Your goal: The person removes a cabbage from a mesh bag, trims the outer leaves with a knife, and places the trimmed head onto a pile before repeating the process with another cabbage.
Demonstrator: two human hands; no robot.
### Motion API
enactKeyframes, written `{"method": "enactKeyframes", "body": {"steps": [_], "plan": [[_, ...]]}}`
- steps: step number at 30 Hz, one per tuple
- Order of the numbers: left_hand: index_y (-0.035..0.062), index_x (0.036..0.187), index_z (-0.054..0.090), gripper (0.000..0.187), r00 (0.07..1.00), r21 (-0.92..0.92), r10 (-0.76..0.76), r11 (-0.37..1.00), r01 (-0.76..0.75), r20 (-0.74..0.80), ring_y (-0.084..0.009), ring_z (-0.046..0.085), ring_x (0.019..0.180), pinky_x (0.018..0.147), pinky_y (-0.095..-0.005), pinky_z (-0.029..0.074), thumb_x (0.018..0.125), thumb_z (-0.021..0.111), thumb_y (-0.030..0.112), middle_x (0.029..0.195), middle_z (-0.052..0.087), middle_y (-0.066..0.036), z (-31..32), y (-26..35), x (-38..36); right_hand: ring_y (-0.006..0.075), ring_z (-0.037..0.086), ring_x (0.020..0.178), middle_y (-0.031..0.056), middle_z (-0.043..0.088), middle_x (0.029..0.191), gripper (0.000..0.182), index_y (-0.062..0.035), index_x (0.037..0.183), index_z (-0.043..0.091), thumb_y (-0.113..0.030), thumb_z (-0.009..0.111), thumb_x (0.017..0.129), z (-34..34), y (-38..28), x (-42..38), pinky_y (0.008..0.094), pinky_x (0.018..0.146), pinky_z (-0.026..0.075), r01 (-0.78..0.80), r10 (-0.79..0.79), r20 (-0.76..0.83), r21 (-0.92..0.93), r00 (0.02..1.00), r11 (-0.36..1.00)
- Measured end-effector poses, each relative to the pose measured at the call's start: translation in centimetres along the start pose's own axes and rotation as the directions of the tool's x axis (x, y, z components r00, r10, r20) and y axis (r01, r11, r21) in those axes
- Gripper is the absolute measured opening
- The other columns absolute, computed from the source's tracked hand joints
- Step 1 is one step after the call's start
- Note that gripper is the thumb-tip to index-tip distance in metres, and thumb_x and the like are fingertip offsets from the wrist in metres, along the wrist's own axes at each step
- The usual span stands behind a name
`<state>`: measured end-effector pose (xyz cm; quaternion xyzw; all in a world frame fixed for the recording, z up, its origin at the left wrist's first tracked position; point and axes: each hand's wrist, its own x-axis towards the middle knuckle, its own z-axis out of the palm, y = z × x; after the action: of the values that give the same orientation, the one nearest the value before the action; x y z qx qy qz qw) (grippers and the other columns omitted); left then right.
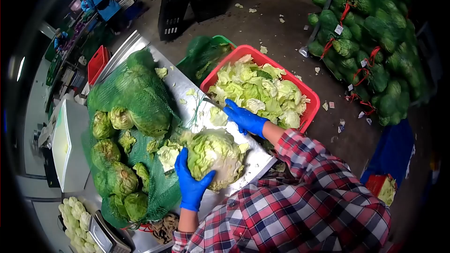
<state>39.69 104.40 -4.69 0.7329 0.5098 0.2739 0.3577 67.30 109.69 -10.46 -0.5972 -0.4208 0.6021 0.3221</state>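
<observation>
A large pale green cabbage (216,157) rests on the metal table near my body. My gloved left hand (192,180) holds its left side, thumb along the near side and fingers up the far edge. Fingers stretched out, my gloved right hand (244,118) hovers between the cabbage and the red crate (310,121), with nothing visible in it. A loose leaf (218,116) lies beside its fingertips. Torn cabbage leaves (255,89) fill the crate. Left of the cabbage, a green mesh bag (164,182) spreads out with several cabbages in and on it.
Stacked mesh bags of cabbages (365,33) stand at the right. Black crates (174,14) and a green crate (224,40) sit beyond the metal table (183,84). A scale (101,234) and trimmed cabbages (75,220) are at lower left. People in blue work at upper left.
</observation>
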Motion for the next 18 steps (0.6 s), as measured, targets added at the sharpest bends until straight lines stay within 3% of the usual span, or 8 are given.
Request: {"method": "enactKeyframes", "body": {"steps": [3,5,8,10,13,14,15,18], "plan": [[0.0033,0.141,0.031,0.094,0.991,-0.315,-0.087,0.948,0.052,-0.099,-0.0313,0.037,0.129,0.108,-0.0369,0.030,0.064,0.082,0.020,0.137,0.037,-0.018,2.3,-1.0,1.2,0.0354,0.061,0.070,0.0276,0.058,0.111,0.068,-0.0085,0.147,0.014,-0.046,0.038,0.096,0.7,-0.4,-4.0,0.0431,0.061,0.050,0.203,-0.248,-0.124,-0.295,0.961,0.934],[0.0038,0.142,0.031,0.093,0.990,-0.285,-0.072,0.958,0.036,-0.118,-0.0317,0.040,0.126,0.107,-0.0367,0.032,0.066,0.081,0.018,0.135,0.039,-0.018,2.3,0.1,2.6,0.0426,0.062,0.088,0.0262,0.050,0.126,0.066,-0.0053,0.147,0.015,-0.040,0.040,0.096,2.4,0.2,-6.9,0.0487,0.070,0.050,0.300,-0.393,-0.155,-0.417,0.907,0.858],[0.0048,0.143,0.030,0.091,0.993,-0.097,-0.093,0.992,0.086,-0.073,-0.0320,0.043,0.122,0.105,-0.0371,0.034,0.067,0.079,0.017,0.133,0.042,-0.018,1.7,1.8,3.6,0.0397,0.062,0.084,0.0268,0.051,0.120,0.064,-0.0039,0.145,0.021,-0.035,0.046,0.095,5.7,2.8,-7.7,0.0463,0.067,0.050,0.410,-0.681,-0.232,-0.650,0.695,0.640],[0.0059,0.142,0.033,0.085,0.994,0.027,-0.074,0.997,0.077,-0.080,-0.0327,0.046,0.118,0.103,-0.0379,0.035,0.069,0.076,0.015,0.128,0.045,-0.018,1.9,1.5,4.0,0.0377,0.062,0.081,0.0259,0.055,0.110,0.060,-0.0030,0.142,0.028,-0.033,0.048,0.094,6.4,2.5,-7.7,0.0448,0.065,0.050,0.253,-0.573,-0.272,-0.695,0.773,0.672],[-0.0002,0.140,0.034,0.083,0.989,-0.208,-0.046,0.978,0.015,-0.143,-0.0299,0.041,0.128,0.108,-0.0377,0.030,0.070,0.075,0.013,0.139,0.041,-0.018,3.4,1.1,4.2,0.0358,0.062,0.077,0.0244,0.059,0.092,0.049,-0.0013,0.131,0.041,-0.031,0.050,0.093,5.3,2.4,-5.8,0.0442,0.063,0.050,0.207,-0.468,-0.243,-0.662,0.850,0.720],[-0.0008,0.140,0.034,0.082,0.992,-0.183,-0.033,0.983,0.010,-0.123,-0.0293,0.040,0.129,0.108,-0.0376,0.029,0.070,0.075,0.012,0.141,0.040,-0.018,3.4,1.3,3.7,0.0371,0.062,0.077,0.0240,0.060,0.084,0.043,0.0009,0.120,0.048,-0.033,0.047,0.095,4.9,5.4,-3.2,0.0448,0.065,0.050,0.330,-0.520,-0.214,-0.564,0.827,0.757],[-0.0015,0.140,0.034,0.081,0.994,-0.161,-0.013,0.987,-0.004,-0.107,-0.0286,0.039,0.130,0.109,-0.0375,0.028,0.070,0.075,0.012,0.142,0.038,-0.017,3.2,1.7,3.4,0.0402,0.061,0.081,0.0271,0.061,0.086,0.046,0.0029,0.118,0.048,-0.037,0.042,0.096,3.2,6.4,-0.8,0.0467,0.070,0.050,0.161,-0.237,-0.218,-0.318,0.947,0.934],[-0.0004,0.140,0.034,0.079,0.979,-0.151,0.082,0.982,-0.111,-0.185,-0.0277,0.036,0.132,0.110,-0.0373,0.026,0.073,0.073,0.010,0.144,0.036,-0.016,3.5,0.1,1.8,0.0419,0.057,0.102,0.0318,0.057,0.110,0.064,0.0068,0.126,0.042,-0.049,0.044,0.093,1.5,4.9,0.3,0.0455,0.087,0.046,0.015,-0.110,-0.210,-0.407,0.972,0.913]]}}
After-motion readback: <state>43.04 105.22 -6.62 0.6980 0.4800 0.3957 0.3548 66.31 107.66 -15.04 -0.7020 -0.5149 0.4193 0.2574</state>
